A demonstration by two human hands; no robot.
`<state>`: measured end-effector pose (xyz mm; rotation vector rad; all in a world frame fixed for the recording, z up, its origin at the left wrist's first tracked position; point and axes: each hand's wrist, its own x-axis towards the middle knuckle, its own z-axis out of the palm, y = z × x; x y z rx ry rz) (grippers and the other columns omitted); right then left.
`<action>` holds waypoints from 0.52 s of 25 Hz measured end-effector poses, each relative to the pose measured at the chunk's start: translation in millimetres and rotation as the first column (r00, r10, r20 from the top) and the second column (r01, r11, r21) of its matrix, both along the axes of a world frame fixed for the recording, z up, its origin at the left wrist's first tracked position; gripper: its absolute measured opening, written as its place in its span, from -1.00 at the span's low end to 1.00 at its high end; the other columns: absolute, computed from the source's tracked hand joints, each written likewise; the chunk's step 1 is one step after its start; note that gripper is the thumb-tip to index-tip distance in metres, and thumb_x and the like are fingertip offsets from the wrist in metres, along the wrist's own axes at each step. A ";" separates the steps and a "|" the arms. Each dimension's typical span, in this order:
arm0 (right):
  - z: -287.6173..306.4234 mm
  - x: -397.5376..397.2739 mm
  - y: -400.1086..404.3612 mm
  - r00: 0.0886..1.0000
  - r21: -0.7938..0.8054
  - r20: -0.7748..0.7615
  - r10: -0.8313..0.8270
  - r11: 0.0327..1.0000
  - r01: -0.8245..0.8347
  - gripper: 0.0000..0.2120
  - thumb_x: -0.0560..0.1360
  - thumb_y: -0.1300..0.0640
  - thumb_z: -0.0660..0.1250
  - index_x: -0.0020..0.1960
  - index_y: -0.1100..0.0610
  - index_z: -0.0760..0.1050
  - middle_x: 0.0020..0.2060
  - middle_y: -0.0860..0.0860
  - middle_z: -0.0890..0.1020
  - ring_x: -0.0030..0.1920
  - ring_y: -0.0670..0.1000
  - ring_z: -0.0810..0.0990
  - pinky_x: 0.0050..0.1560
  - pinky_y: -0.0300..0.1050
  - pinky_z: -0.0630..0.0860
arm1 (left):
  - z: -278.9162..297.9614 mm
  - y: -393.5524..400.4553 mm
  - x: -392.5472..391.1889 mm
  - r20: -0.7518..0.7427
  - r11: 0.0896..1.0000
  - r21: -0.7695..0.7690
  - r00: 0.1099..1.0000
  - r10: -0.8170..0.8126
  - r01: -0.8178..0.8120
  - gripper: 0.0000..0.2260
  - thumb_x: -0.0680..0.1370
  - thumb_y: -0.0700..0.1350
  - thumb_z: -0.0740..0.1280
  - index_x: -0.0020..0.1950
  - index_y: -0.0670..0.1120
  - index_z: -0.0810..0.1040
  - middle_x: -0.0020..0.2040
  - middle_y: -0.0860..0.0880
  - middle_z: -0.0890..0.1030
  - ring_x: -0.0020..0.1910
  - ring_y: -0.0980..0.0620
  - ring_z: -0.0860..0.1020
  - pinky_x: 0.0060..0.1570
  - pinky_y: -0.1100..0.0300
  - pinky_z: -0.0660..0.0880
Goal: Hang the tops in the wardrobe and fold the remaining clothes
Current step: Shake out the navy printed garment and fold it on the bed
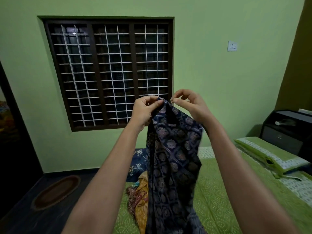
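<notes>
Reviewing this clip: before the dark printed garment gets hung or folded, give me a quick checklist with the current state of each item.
1. Left hand grips the garment at its top edge: ok.
2. Right hand holds the garment too: not ok, its fingers are curled beside the edge and appear to hold nothing.
3. Garment hangs clear of the bed: cannot tell, its lower end runs out of view.
4. Garment spread flat: not ok, it hangs bunched.
5. Hanger or wardrobe within reach: cannot tell, neither is in view.
6. Other clothes lie apart on the bed: ok.
</notes>
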<state>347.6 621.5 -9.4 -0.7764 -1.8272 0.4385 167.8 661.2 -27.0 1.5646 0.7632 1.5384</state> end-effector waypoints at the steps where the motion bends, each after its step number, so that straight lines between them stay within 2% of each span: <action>1: 1.0 -4.8 -6.0 0.971 0.023 0.207 -0.121 0.993 0.119 -0.82 0.52 -0.08 0.33 -0.07 0.03 0.56 -0.19 -0.08 0.54 -0.11 -0.21 0.43 -0.01 -0.25 0.33 | -2.3 4.7 -1.4 -0.055 0.996 0.036 0.995 0.079 -0.077 -0.92 0.49 -0.24 0.41 -0.14 -0.07 0.60 -0.22 -0.03 0.65 -0.21 0.05 0.61 -0.15 0.18 0.58; 2: 0.8 -10.6 -8.3 0.846 0.024 0.477 -0.239 0.966 0.259 -0.68 0.49 -0.27 0.26 -0.07 -0.03 0.56 -0.18 -0.09 0.50 0.00 -0.14 0.37 0.10 -0.14 0.27 | -4.5 9.3 -1.9 -0.108 0.988 0.074 0.983 0.145 -0.138 -0.92 0.50 -0.21 0.41 -0.15 -0.04 0.59 -0.17 -0.03 0.63 -0.17 0.04 0.60 -0.13 0.17 0.56; 3: -1.6 -18.5 -7.8 0.647 0.019 0.708 -0.282 0.924 0.382 -0.55 0.44 -0.40 0.18 -0.06 -0.05 0.55 -0.14 -0.06 0.46 0.10 -0.05 0.31 0.21 -0.01 0.20 | -6.6 15.5 -2.4 -0.153 0.975 0.106 0.966 0.208 -0.193 -0.92 0.51 -0.19 0.41 -0.15 -0.03 0.57 -0.14 -0.03 0.60 -0.14 0.03 0.58 -0.14 0.18 0.55; 4: -6.9 -27.0 -8.7 0.456 0.013 0.853 -0.254 0.883 0.469 -0.45 0.39 -0.48 0.14 -0.04 -0.03 0.54 -0.08 0.00 0.44 0.19 0.03 0.28 0.30 0.08 0.12 | -7.7 20.3 -2.9 -0.193 0.960 0.127 0.943 0.269 -0.248 -0.93 0.52 -0.16 0.39 -0.14 -0.03 0.54 -0.12 -0.01 0.59 -0.13 0.03 0.58 -0.16 0.19 0.54; 5: -16.7 -33.4 -5.0 0.293 0.027 0.933 -0.208 0.854 0.520 -0.39 0.36 -0.50 0.15 -0.04 0.03 0.51 -0.03 0.05 0.43 0.25 0.08 0.27 0.34 0.14 0.07 | -9.0 27.6 -4.9 -0.229 0.944 0.130 0.917 0.327 -0.304 -0.94 0.53 -0.14 0.38 -0.11 -0.04 0.53 -0.10 -0.01 0.59 -0.11 0.02 0.58 -0.13 0.16 0.55; 6: -27.5 -37.5 -2.8 0.181 0.050 0.968 -0.173 0.841 0.538 -0.37 0.34 -0.50 0.19 -0.10 0.09 0.47 -0.01 0.08 0.44 0.29 0.11 0.28 0.37 0.17 0.05 | -10.1 33.4 -9.1 -0.265 0.924 0.129 0.886 0.381 -0.359 -0.95 0.54 -0.12 0.37 -0.08 -0.05 0.51 -0.07 -0.02 0.59 -0.08 0.00 0.58 -0.06 0.12 0.56; 7: -35.9 -36.9 -1.2 0.108 0.070 0.983 -0.152 0.838 0.540 -0.38 0.35 -0.47 0.23 -0.13 0.12 0.44 0.01 0.09 0.47 0.31 0.13 0.31 0.39 0.19 0.04 | -12.8 40.5 -16.3 -0.299 0.899 0.128 0.847 0.439 -0.420 -0.94 0.55 -0.12 0.36 -0.05 -0.07 0.51 -0.05 -0.04 0.60 -0.04 -0.02 0.58 0.01 0.10 0.54; 8: -40.2 -32.0 -0.1 0.076 0.076 0.987 -0.140 0.831 0.551 -0.40 0.38 -0.44 0.23 -0.09 0.13 0.45 0.06 0.09 0.51 0.32 0.13 0.34 0.40 0.21 0.04 | -16.4 44.9 -25.1 -0.333 0.867 0.123 0.803 0.495 -0.483 -0.92 0.55 -0.12 0.35 -0.01 -0.10 0.51 -0.03 -0.05 0.59 -0.01 -0.03 0.57 0.03 0.12 0.50; 9: -40.5 -24.4 0.8 0.093 0.049 0.988 -0.123 0.821 0.569 -0.41 0.42 -0.41 0.21 0.01 0.14 0.47 0.12 0.08 0.53 0.32 0.12 0.37 0.40 0.23 0.05 | -21.7 48.1 -35.1 -0.367 0.833 0.113 0.756 0.541 -0.541 -0.89 0.56 -0.12 0.34 0.02 -0.14 0.52 -0.01 -0.07 0.59 0.01 -0.03 0.55 0.00 0.16 0.45; 10: -38.6 -16.5 2.5 0.147 -0.007 0.984 -0.096 0.819 0.574 -0.43 0.46 -0.37 0.17 0.11 0.11 0.49 0.14 0.05 0.54 0.31 0.10 0.40 0.39 0.24 0.07 | -28.9 49.7 -44.7 -0.397 0.813 0.103 0.726 0.562 -0.573 -0.87 0.57 -0.13 0.33 0.06 -0.16 0.52 0.01 -0.08 0.59 0.02 -0.03 0.53 -0.03 0.19 0.40; 11: -36.6 -8.8 1.4 0.201 -0.063 0.978 -0.062 0.825 0.561 -0.49 0.49 -0.34 0.15 0.07 0.09 0.50 0.08 0.01 0.55 0.28 0.09 0.44 0.36 0.23 0.12 | -37.9 50.3 -51.4 -0.424 0.817 0.103 0.718 0.552 -0.568 -0.86 0.57 -0.15 0.32 0.08 -0.18 0.52 0.03 -0.09 0.58 0.02 0.00 0.51 -0.06 0.23 0.36; 13: -36.9 1.9 0.4 0.209 -0.030 0.974 -0.090 0.858 0.513 -0.60 0.49 -0.29 0.21 -0.21 0.05 0.43 -0.19 -0.06 0.51 0.18 0.07 0.46 0.24 0.12 0.18 | -56.1 49.1 -54.2 -0.473 0.849 0.112 0.724 0.502 -0.516 -0.87 0.59 -0.18 0.28 0.11 -0.16 0.55 0.04 -0.05 0.57 -0.01 0.07 0.47 -0.09 0.31 0.29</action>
